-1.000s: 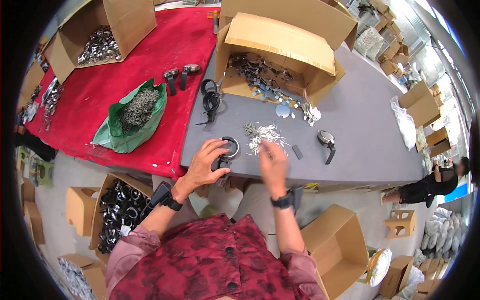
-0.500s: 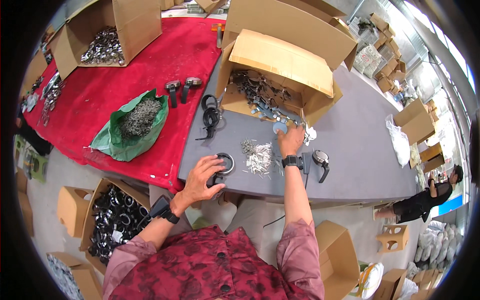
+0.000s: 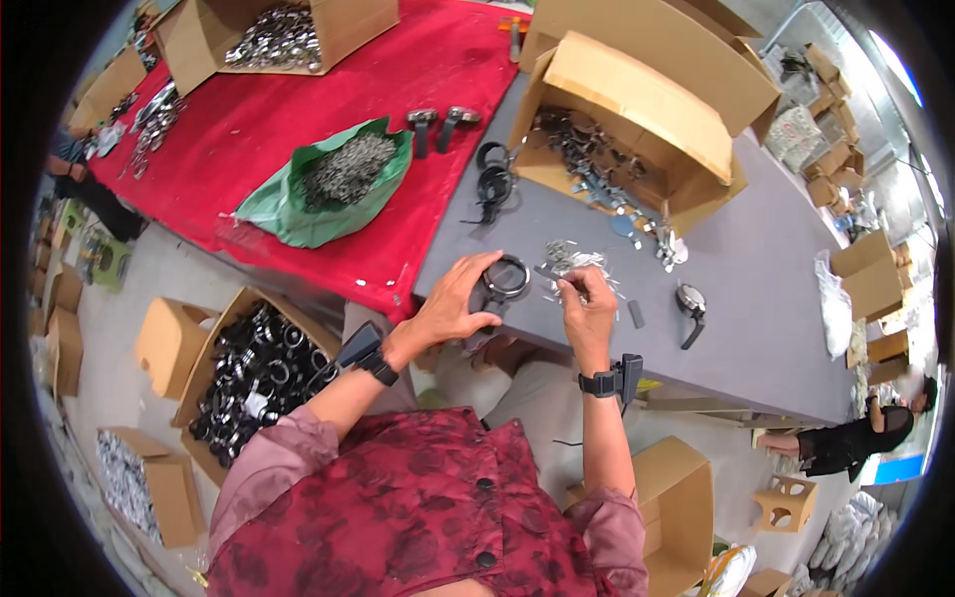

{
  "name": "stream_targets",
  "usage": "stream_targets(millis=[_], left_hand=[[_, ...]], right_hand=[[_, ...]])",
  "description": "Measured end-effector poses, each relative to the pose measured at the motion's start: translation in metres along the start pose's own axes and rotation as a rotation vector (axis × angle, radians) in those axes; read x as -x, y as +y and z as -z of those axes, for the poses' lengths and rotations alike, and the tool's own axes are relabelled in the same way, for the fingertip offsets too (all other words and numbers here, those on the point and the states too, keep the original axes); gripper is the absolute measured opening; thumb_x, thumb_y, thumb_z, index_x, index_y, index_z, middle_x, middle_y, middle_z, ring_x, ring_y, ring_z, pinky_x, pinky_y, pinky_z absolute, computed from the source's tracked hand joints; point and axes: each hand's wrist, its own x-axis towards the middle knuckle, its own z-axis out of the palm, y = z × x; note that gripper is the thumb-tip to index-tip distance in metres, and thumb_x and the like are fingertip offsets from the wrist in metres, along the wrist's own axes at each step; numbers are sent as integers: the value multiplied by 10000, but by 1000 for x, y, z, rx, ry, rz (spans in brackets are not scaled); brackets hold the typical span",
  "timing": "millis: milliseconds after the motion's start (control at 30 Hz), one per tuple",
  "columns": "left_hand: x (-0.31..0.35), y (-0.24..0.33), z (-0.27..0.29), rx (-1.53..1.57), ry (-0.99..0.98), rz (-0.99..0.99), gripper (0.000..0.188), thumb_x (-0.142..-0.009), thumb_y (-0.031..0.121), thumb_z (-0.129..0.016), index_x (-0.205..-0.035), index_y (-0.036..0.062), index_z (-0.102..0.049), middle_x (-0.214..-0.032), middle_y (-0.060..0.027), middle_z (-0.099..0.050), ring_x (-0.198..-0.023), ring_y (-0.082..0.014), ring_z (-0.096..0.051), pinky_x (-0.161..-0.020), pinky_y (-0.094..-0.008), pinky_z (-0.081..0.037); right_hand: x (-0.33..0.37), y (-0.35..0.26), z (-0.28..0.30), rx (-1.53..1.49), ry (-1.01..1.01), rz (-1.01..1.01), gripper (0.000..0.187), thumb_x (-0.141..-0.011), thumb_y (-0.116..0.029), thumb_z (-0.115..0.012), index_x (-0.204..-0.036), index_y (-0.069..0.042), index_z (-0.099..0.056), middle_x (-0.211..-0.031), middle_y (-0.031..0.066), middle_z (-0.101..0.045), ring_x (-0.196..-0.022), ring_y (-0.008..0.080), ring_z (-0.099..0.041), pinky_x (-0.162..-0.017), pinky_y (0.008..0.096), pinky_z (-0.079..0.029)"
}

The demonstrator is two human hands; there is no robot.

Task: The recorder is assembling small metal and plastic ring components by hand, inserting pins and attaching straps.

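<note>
At the near edge of the grey table, my left hand (image 3: 453,306) curves its thumb and fingers around a black watch case (image 3: 506,278) with a round open rim and a dark strap below. My right hand (image 3: 591,306) is just to the right, thumb and fingers pinched on a small dark flat strip (image 3: 545,273) that points toward the case. Behind the right hand lies a pile of small metal pins (image 3: 569,257), partly hidden by it. A wristwatch (image 3: 690,298) with a black strap rests further right, past a small grey block (image 3: 637,314).
An opened cardboard box (image 3: 637,99) spills small metal pieces at the back. Black watch parts (image 3: 492,189) lie beside it. On the red cloth (image 3: 269,109) sit a green bag (image 3: 298,224) of small metal pieces and two watches (image 3: 422,129). A carton (image 3: 224,348) of black watches stands lower left.
My right hand has drawn back from the box opening toward the watch case and now pinches the dark strip. My left hand stays at the case. The whole view has shifted.
</note>
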Motion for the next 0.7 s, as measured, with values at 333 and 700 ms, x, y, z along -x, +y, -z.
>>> stream_targets(millis=[333, 700], left_hand=[[3, -6, 1, 38, -5, -37, 906, -706, 241, -921, -1487, 37, -510, -1510, -163, -570, -1398, -387, -535, -1166, -484, -438], [1, -8, -3, 25, -7, -132, 541, -708, 200, -905, -1201, 56, -734, -1321, -112, -710, -1342, -372, -569, -1137, -496, -456]], right_hand=[[3, 6, -37, 204, -95, 428, 141, -833, 63, -730, -951, -4, -693, -960, 123, -696, -863, 320, -693, -751, 398, -552], [17, 13, -34, 336, -133, 461, 241, -805, 43, -665, -1037, -6, -709, -1053, 106, -713, -923, 318, -681, -768, 414, -567]])
